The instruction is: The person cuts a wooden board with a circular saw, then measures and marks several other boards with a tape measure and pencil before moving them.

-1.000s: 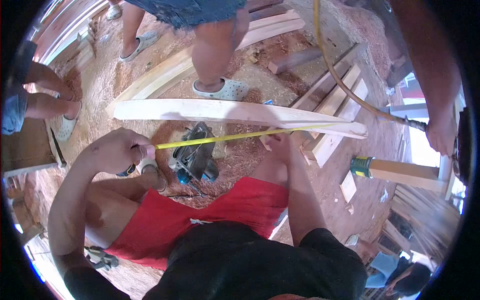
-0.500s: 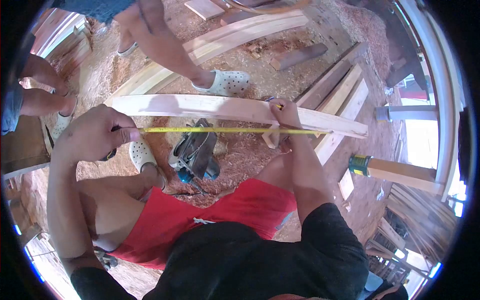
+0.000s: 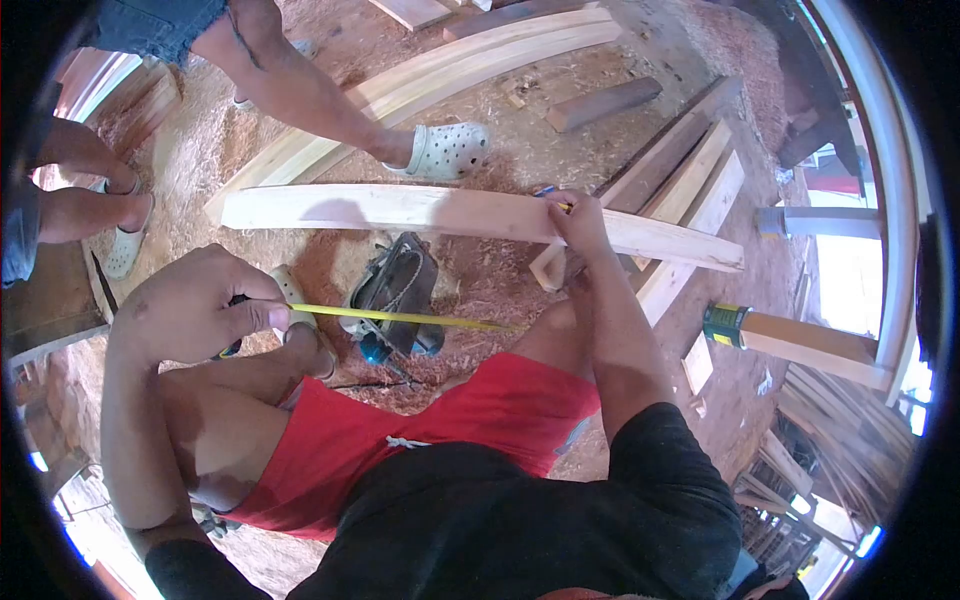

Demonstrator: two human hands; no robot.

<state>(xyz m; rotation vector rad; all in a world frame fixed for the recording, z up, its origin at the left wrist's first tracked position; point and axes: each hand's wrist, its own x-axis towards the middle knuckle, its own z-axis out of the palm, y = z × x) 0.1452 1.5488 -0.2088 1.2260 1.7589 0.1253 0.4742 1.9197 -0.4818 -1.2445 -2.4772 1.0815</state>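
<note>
The power tool (image 3: 396, 290) blocks the centre; a hand could pass right of it, below the pale plank (image 3: 385, 208).

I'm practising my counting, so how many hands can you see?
2. The left hand is gripping the yellow tape. The right hand is over the long pale plank, holding something small and yellow. Other people's hands may be out of view.

Bright daylt, blown-out glare well R of right fingers (image 3: 570, 220); soft shadows on long pale wooden plank (image 3: 400, 208) beside them; fisheye warp, blk vignette.
</note>
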